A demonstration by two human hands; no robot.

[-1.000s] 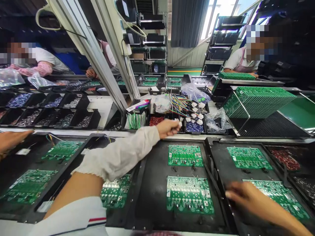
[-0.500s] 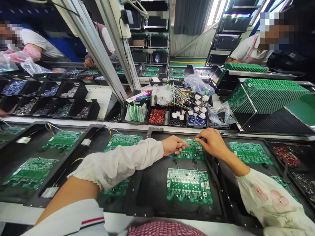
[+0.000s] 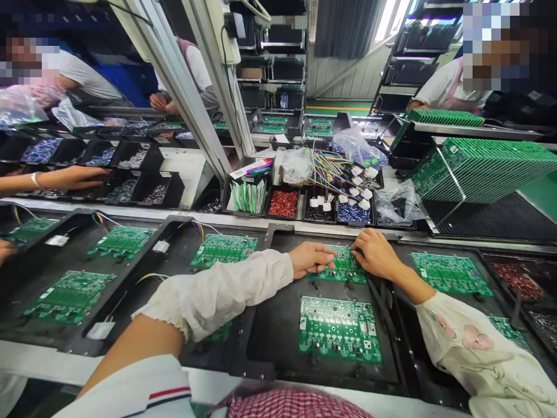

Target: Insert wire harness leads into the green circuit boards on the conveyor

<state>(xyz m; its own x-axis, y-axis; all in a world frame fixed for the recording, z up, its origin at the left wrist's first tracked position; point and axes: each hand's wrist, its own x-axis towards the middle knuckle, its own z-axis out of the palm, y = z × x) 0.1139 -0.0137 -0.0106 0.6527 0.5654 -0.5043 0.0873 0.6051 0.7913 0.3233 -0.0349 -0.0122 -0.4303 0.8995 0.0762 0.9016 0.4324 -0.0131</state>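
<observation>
My left hand is at the left part of a green circuit board in the black tray. Its fingers are drawn together over the board; anything between them is too small to name. At the board's upper right corner, my right hand bends down with thumb and fingers pinched. Whatever it grips, if anything, is hidden by the fingers. A second circuit board lies flat in the same tray, nearer to me.
Beyond the tray stand bins of red parts, blue parts and coloured wires with white connectors. A rack of upright boards is at right. Another person's hand reaches over bins at left. More trays lie on both sides.
My right hand has closed in on the board's corner, its fingers lower now. My left hand stays over the board. Another person's arm has come in at left. The view has shifted slightly.
</observation>
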